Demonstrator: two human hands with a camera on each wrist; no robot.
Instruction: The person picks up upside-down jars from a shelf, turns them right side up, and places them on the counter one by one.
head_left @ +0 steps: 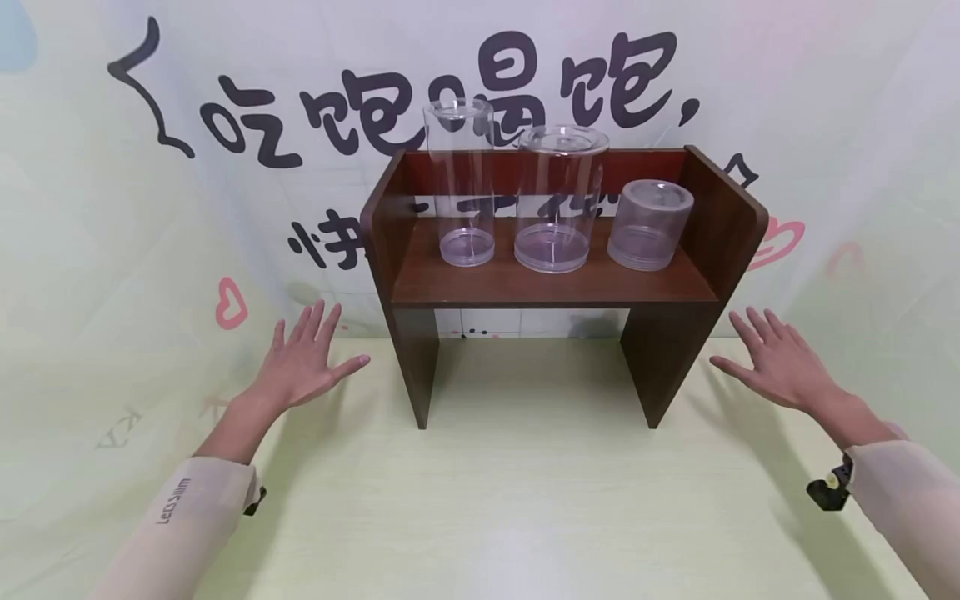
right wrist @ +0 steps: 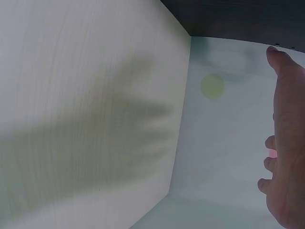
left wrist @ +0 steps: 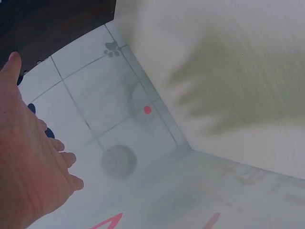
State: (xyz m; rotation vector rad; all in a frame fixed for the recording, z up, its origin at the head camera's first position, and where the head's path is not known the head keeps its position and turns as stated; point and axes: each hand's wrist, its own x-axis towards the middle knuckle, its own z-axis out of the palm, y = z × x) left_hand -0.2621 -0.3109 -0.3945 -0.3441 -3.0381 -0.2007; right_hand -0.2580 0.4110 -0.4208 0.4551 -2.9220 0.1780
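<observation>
A dark brown wooden shelf [head_left: 555, 287] stands on the pale table, and three clear cylindrical containers rest on its board. At the left is a tall narrow container [head_left: 467, 183], in the middle a wider tall container [head_left: 561, 200], at the right a short container [head_left: 651, 225]. My left hand [head_left: 300, 362] is held to the left of the shelf, fingers spread and holding nothing. On the other side, my right hand [head_left: 783, 358] is likewise spread, apart from the shelf. Each wrist view shows one hand [left wrist: 33, 157] with a dark side panel [right wrist: 238, 19] near the thumb.
The pale wood-grain table [head_left: 517, 500] extends in front of the shelf. Behind it hangs a white backdrop [head_left: 315, 50] with large dark characters and pink hearts, which also runs along both sides. Beneath the shelf board is a gap between the two side panels.
</observation>
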